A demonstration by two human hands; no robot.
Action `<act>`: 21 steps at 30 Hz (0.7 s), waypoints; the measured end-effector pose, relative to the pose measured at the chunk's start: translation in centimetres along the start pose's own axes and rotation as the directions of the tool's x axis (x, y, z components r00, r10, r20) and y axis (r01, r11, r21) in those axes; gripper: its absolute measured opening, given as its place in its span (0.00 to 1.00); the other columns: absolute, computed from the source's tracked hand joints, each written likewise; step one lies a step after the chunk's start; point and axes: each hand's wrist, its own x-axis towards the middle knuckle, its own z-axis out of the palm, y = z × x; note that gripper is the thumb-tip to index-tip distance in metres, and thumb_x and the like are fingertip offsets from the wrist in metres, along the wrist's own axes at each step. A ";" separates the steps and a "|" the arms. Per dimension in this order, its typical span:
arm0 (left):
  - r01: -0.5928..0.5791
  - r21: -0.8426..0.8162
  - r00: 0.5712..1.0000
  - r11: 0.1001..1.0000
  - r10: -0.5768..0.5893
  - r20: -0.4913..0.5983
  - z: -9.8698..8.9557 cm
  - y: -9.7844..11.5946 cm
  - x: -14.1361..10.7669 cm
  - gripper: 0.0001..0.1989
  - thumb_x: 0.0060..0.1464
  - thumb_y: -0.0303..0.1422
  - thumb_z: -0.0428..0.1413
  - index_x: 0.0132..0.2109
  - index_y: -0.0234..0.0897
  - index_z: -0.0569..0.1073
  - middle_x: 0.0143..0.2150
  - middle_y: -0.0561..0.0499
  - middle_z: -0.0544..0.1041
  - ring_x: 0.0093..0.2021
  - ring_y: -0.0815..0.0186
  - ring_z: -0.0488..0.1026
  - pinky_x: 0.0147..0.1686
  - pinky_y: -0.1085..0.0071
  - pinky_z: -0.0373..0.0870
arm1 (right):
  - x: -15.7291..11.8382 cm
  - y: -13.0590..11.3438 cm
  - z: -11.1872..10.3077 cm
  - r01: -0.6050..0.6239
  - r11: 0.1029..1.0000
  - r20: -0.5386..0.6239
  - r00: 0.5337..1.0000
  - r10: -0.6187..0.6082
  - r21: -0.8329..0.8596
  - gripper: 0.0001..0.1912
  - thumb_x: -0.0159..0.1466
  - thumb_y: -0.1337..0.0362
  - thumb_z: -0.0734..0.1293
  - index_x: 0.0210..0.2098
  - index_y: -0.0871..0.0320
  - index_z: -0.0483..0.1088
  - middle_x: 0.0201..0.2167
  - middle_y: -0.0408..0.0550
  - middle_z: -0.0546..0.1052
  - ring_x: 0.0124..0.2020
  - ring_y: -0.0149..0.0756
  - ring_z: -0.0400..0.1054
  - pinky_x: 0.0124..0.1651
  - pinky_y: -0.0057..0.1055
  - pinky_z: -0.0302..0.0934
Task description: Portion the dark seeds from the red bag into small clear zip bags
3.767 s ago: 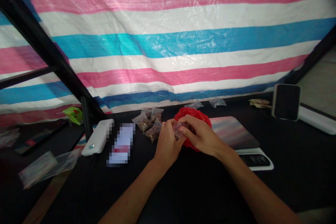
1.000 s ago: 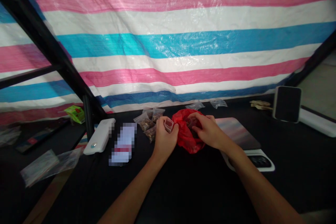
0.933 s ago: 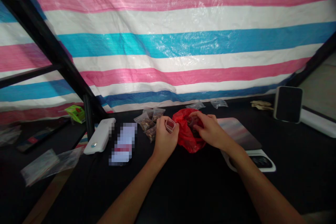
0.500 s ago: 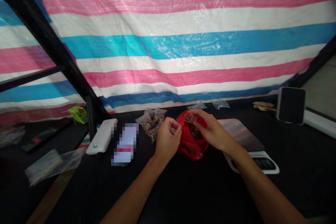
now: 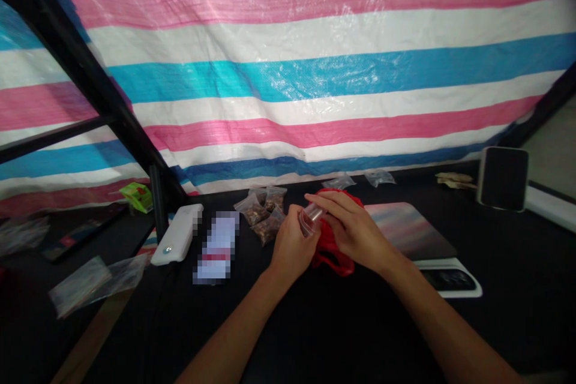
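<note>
A small clear plastic bag (image 5: 308, 225) is pinched in my left hand (image 5: 292, 243), its mouth held open. My right hand (image 5: 360, 228) has its fingers closed round a small clear cup (image 5: 314, 212), which is tipped at the mouth of the bag. Beneath my right hand lies a red plastic bag (image 5: 335, 255), mostly covered by it. Just left of my left hand are several filled clear bags (image 5: 266, 228) with brown bits inside. What the cup holds is too small to tell.
A white device (image 5: 177, 234) and a blurred phone (image 5: 216, 247) lie on the left. On the right are a scale (image 5: 445, 279) and a dark-screened device (image 5: 503, 179). Flat clear bags (image 5: 81, 285) lie far left. Behind, striped sheeting (image 5: 315, 84) hangs past black bars.
My right hand has moved left from the red bag's opening to the clear bag, bringing the cup over. The red bag is now more hidden. My left hand stays almost in place.
</note>
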 end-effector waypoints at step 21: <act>0.183 0.182 0.954 0.966 -0.130 -0.271 -0.8 1.7 -0.2 0.12 0.60 0.42 0.58 0.39 0.42 0.63 0.33 0.50 0.75 0.32 0.60 0.74 0.33 0.67 0.61 | 0.3 1.1 -1.6 -0.203 0.958 -0.071 0.979 0.192 -0.201 0.19 0.73 0.69 0.57 0.57 0.54 0.74 0.53 0.53 0.78 0.55 0.46 0.70 0.57 0.44 0.64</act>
